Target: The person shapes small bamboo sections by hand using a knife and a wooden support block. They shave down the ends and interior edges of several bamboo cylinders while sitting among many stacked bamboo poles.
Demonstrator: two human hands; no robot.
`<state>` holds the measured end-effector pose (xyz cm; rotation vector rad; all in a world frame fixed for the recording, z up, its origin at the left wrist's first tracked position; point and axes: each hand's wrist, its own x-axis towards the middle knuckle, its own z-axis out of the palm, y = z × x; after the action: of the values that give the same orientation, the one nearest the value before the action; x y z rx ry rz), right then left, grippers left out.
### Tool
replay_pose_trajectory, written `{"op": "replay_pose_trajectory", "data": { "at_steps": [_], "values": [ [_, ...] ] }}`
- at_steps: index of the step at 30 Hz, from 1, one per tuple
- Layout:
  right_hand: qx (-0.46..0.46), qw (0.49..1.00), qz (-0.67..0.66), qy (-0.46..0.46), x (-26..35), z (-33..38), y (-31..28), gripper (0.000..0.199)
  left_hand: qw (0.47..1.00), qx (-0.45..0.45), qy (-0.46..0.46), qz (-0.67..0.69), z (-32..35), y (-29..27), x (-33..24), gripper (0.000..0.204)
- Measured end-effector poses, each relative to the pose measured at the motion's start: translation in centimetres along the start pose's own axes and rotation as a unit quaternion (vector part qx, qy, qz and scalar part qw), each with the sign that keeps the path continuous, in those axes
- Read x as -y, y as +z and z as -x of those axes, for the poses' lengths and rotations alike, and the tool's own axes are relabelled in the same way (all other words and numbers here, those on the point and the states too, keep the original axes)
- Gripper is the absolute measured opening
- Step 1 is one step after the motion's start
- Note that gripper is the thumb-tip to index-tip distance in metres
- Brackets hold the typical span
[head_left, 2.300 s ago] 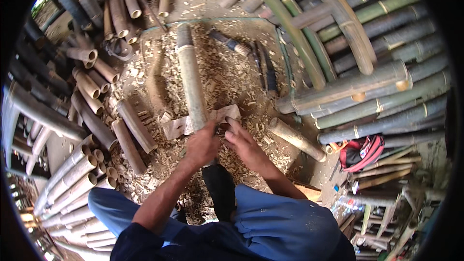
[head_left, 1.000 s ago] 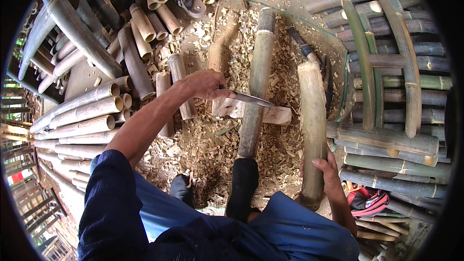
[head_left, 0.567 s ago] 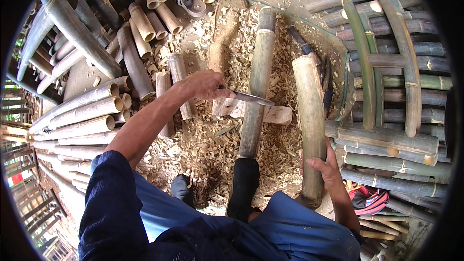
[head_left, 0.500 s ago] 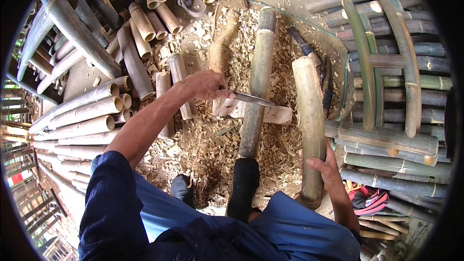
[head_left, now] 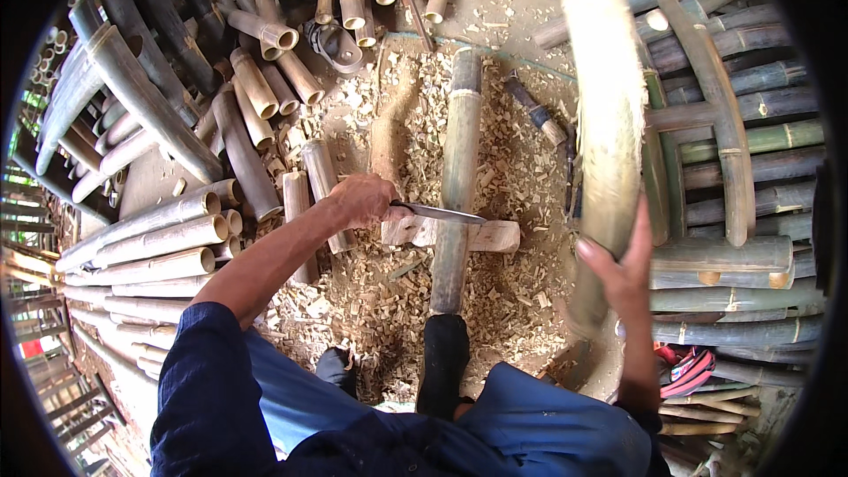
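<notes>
My left hand (head_left: 360,200) is closed on the handle of a knife (head_left: 437,212), blade lying flat across the green bamboo pole (head_left: 459,177) where it rests on a wooden block (head_left: 495,235). My right hand (head_left: 618,269) is wrapped around a pale stripped bamboo section (head_left: 608,132), fingers curled on its lower part, top end tilted up toward the camera and well off the ground. A dark shoe (head_left: 444,362) pins the near end of the green pole. To do this well, I judge the pale section should come down onto the block beside the green pole, lowered slowly with the grip kept low, while the knife stays flat and still so the edge is away from the moving piece. Room is tight: stacked cut bamboo tubes (head_left: 159,238) crowd the left, a bamboo frame (head_left: 724,124) sits just beside the pale section on the right, and only the chip-covered ground (head_left: 371,291) around the block is open. Swinging right risks hitting the frame; the clear path looks to be inward and down.
</notes>
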<state>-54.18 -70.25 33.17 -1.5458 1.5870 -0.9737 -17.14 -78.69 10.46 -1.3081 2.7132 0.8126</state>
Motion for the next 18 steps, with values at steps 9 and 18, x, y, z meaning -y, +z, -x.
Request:
{"op": "replay_pose_trajectory", "data": {
  "at_steps": [9, 18],
  "values": [
    [0.370, 0.859, 0.342, 0.090, 5.0, -8.7, 1.1, 0.067, 1.000, 0.000, -0.002, 0.014, -0.5, 1.9, 1.9, 0.085],
    [0.035, 0.999, 0.010, -0.018, -1.1, -5.1, 5.8, 0.077, 0.993, 0.088, -0.036, 0.076, -0.9, -0.2, 0.5, 0.083]
  ]
}}
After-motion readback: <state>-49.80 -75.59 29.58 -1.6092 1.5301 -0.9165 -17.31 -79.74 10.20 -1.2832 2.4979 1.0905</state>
